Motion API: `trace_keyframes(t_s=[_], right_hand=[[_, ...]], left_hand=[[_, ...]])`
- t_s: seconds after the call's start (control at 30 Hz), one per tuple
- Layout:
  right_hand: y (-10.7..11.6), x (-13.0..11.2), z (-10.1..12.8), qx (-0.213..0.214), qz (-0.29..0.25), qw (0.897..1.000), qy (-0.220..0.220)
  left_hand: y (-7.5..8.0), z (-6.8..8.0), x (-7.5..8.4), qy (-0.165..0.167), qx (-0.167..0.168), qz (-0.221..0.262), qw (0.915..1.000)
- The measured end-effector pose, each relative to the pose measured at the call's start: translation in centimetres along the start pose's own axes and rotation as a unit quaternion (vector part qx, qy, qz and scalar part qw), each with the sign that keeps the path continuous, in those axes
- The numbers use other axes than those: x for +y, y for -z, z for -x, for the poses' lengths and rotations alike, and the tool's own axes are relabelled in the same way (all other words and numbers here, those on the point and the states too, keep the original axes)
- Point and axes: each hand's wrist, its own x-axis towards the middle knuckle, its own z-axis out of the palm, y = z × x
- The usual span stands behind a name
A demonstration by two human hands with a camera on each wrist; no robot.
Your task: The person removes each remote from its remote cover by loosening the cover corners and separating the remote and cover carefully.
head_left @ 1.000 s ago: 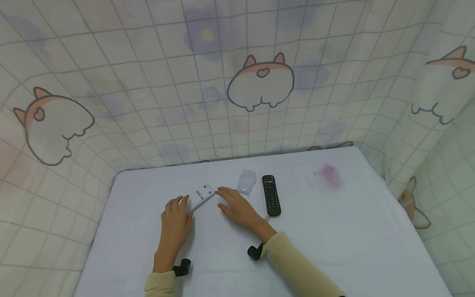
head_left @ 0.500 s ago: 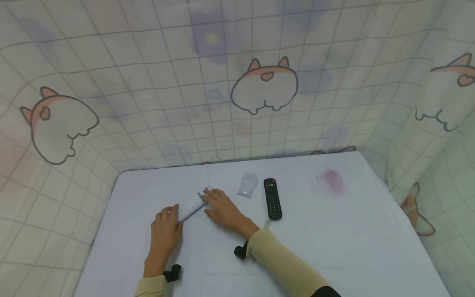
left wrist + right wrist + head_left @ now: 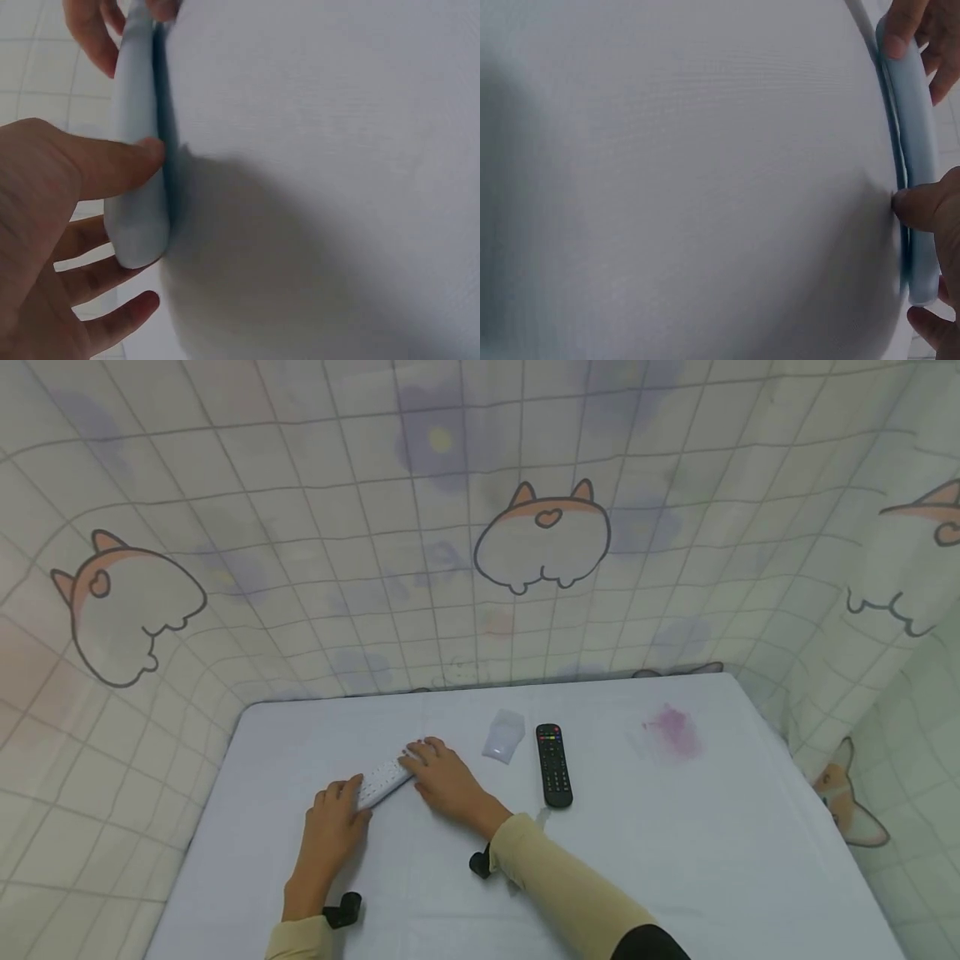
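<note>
A white remote control [image 3: 381,782] lies slantwise on the white table, left of centre. My left hand [image 3: 330,831] grips its near left end; in the left wrist view the thumb [image 3: 127,166] presses the near side edge while fingers reach round the far side. At the other end my right hand [image 3: 448,783] holds the same remote, covering its upper right part. The right wrist view shows that thumb [image 3: 922,206] against the long edge, with fingertips beyond the end. Both hands hide parts of the remote's button face.
A black remote control [image 3: 554,766] lies right of my right hand. Left of it is a small clear plastic packet [image 3: 505,736]. A pink stain [image 3: 673,729] marks the white tabletop [image 3: 675,860] at the back right. A patterned curtain [image 3: 337,543] hangs behind and around the table.
My right hand has moved left onto the white remote's far end. The white remote and my left hand have shifted left and towards me, mostly in the first half second.
</note>
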Motion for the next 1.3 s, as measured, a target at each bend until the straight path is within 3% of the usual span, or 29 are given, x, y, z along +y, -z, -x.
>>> trace_keyframes(t_s=[0.23, 0.43, 0.7, 1.03, 1.3], right_hand=[[-0.6, -0.1, -0.6, 0.028, 0.039, 0.999, -0.006], [-0.8, -0.1, -0.5, 0.062, 0.026, 0.998, -0.019], [0.3, -0.3, 0.6, 0.101, -0.036, 0.994, -0.016], [1.8, -0.8, 2.5, 0.115, -0.120, 0.984, -0.063], [3.0, -1.2, 5.2, 0.085, -0.235, 0.960, -0.124]], left_hand=[[1.5, 0.1, -0.2, -0.020, -0.028, 0.030, 0.9989], [3.4, 0.6, 0.5, -0.045, -0.036, 0.039, 0.9976], [5.6, 1.5, 1.3, -0.056, -0.018, 0.073, 0.9956], [7.8, 1.6, 2.9, -0.076, -0.014, 0.105, 0.9915], [9.5, 1.6, 4.2, -0.106, -0.035, 0.169, 0.9794]])
